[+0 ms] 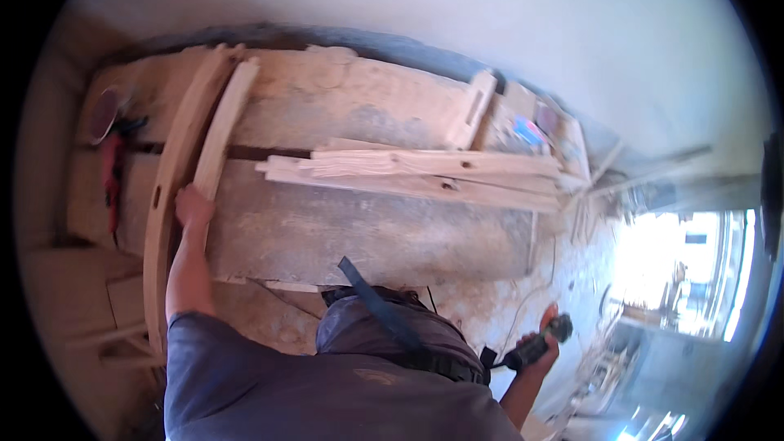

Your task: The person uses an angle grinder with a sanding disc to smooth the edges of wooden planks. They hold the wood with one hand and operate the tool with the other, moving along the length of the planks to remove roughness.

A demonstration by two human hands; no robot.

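Note:
My left hand (193,206) reaches up to the workbench and grips the near end of a short curved wooden piece (225,118), which lies beside a longer curved wooden rail (167,188) running down the bench's left side. My right hand (545,341) hangs low at my side, off the bench, closed around a dark power tool (535,347) with a cord trailing from it. My grey-blue shirt fills the bottom of the view.
The dusty wooden workbench (367,233) carries a stack of pale planks (425,175) across its middle, a slotted wooden block (471,109) at the back, and a red-handled tool (110,171) at the far left. Wood scraps and sawdust litter the floor at right.

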